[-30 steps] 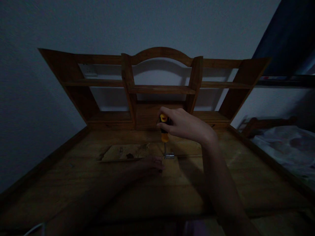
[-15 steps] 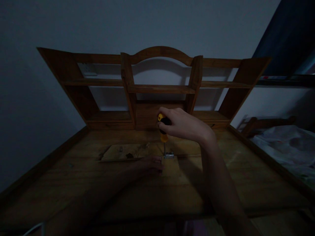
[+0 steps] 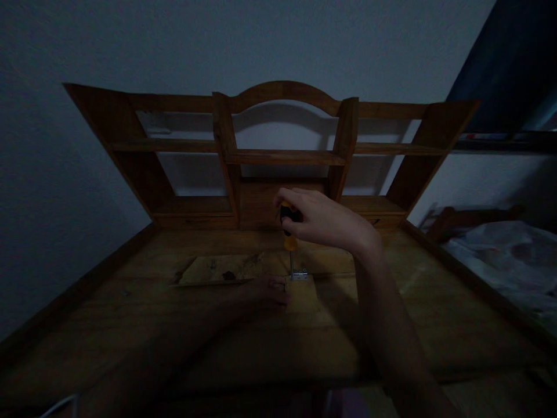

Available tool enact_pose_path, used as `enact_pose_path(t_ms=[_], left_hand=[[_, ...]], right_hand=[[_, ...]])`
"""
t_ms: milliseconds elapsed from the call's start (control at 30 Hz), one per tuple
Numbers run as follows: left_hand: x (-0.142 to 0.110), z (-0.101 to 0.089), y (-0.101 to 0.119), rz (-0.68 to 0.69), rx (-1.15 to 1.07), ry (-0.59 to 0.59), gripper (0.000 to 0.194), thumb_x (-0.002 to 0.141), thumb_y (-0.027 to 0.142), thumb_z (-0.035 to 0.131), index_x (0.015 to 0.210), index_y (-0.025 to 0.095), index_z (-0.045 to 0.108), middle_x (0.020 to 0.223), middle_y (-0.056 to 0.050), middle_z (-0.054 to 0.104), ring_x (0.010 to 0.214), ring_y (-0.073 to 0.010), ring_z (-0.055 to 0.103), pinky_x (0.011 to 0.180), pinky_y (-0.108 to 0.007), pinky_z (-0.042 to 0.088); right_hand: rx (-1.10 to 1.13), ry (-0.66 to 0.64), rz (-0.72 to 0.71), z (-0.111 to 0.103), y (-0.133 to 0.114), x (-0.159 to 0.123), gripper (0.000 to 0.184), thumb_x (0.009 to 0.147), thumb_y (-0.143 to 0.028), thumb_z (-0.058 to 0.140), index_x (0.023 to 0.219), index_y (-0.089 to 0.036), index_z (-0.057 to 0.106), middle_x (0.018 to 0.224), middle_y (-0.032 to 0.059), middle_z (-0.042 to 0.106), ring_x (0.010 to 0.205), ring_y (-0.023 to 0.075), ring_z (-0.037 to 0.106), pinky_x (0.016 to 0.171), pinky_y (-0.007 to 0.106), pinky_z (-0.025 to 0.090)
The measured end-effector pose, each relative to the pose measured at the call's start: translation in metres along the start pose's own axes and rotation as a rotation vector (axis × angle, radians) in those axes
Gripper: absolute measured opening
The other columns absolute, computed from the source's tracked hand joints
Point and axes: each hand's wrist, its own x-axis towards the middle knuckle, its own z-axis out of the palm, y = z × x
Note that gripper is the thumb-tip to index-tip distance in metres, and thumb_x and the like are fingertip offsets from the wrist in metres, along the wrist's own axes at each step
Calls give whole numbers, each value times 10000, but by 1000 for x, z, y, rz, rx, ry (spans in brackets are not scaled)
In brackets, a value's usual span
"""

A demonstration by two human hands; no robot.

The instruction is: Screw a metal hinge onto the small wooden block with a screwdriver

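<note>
My right hand (image 3: 311, 217) is wrapped round the yellow and black handle of a screwdriver (image 3: 290, 242). The screwdriver stands upright, its shaft tip on a small metal hinge (image 3: 300, 276). That hinge lies along the far edge of a small wooden board (image 3: 301, 296) on the desk. My left hand (image 3: 267, 292), in deep shadow, has its fingers bent against the board's left edge and appears to hold it. Beyond the left hand lies a longer piece of wood (image 3: 217, 270) with dark knots. Whether a screw sits under the tip is too small to tell.
A wooden shelf unit (image 3: 285, 158) rises at the back of the wooden desk (image 3: 174, 325), against the wall. Raised rims run along the desk's sides. To the right are a pale plastic-like cover (image 3: 505, 261) and a dark curtain (image 3: 500, 69). The light is dim.
My right hand's fingers have shifted slightly on the handle, and less of its yellow top shows. The screwdriver tip, the hinge, the board and my left hand stay in nearly the same place.
</note>
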Motion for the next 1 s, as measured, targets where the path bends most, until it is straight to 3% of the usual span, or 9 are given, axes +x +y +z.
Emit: enact_pose_path(t_ms=[300, 567, 833, 1000], left_hand=[[0, -1, 0, 2, -13, -18, 427, 722, 260, 819, 1113, 129, 707, 1093, -111, 717, 929, -217, 670, 807, -292, 497], [0, 0, 1, 8, -9, -49, 418, 725, 264, 823, 1114, 155, 717, 1061, -95, 727, 921, -203, 677, 779, -266, 500], [0, 1, 2, 6, -28, -35, 390, 710, 259, 838, 1072, 165, 728, 1070, -86, 731, 933, -208, 672, 783, -273, 492], [0, 0, 2, -10, -32, -17, 432, 684, 267, 860, 1081, 156, 729, 1049, -89, 732, 863, -176, 673, 751, -261, 495]], right_hand=[[-84, 34, 109, 3, 7, 0, 292, 939, -476, 528, 1006, -195, 567, 996, 84, 669, 935, 229, 611, 790, 317, 394], [-15, -12, 27, -1, 1, 0, 172, 891, -266, 506, 1039, -210, 575, 1051, 63, 677, 979, 214, 613, 835, 305, 406], [13, -6, 128, 0, 4, -1, 295, 925, -472, 533, 1050, -213, 600, 1028, 75, 687, 950, 225, 620, 797, 309, 415], [34, -21, 56, -1, 4, 0, 212, 886, -323, 525, 1057, -217, 593, 1067, 63, 678, 994, 217, 610, 854, 316, 420]])
